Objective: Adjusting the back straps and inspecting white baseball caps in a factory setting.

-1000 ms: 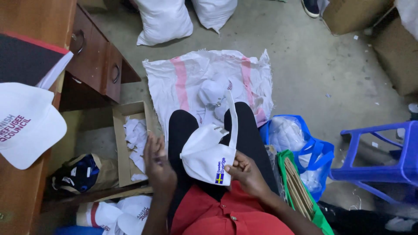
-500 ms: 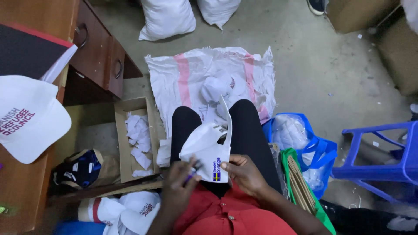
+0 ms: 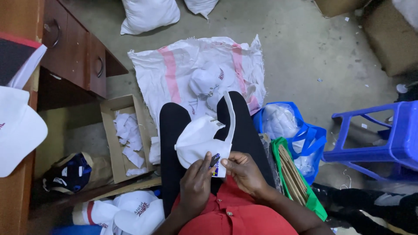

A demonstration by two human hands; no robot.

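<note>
Two hands are working one white cap [image 3: 201, 140] at lower centre of the frame, over the lap. Left hand [image 3: 196, 185]: fingers are curling up onto the cap's near edge, thumb pressing beside a small blue-and-yellow patch; something dark is showing at the fingertips, too small to identify. Right hand [image 3: 244, 172]: thumb and forefinger are pinching the same edge at the patch's right side, remaining fingers folded under. Both are grasping the cap.

The cap is lying across the black-trousered thighs, crown toward the left of the frame, its strap [image 3: 232, 117] standing up as a narrow white band toward frame centre. A red shirt is filling the bottom edge.

Outward: a white woven sack with pink stripes [image 3: 174, 74] is spreading flat on the concrete floor above the knees, with more white caps [image 3: 208, 82] heaped on it. Left of the legs, an open cardboard box [image 3: 111, 139] is holding crumpled white paper. Lower left, further white caps [image 3: 130, 213] are piled. Right of the legs, a green bag of brown flat pieces [image 3: 300, 182] is sitting just beside a blue bag [image 3: 315, 139] holding clear plastic. A blue plastic stool [image 3: 383, 143] is standing at the right edge. A wooden desk with drawers [image 3: 74, 52] is occupying the upper left, another white cap [image 3: 17, 130] resting on it at the left edge.
</note>
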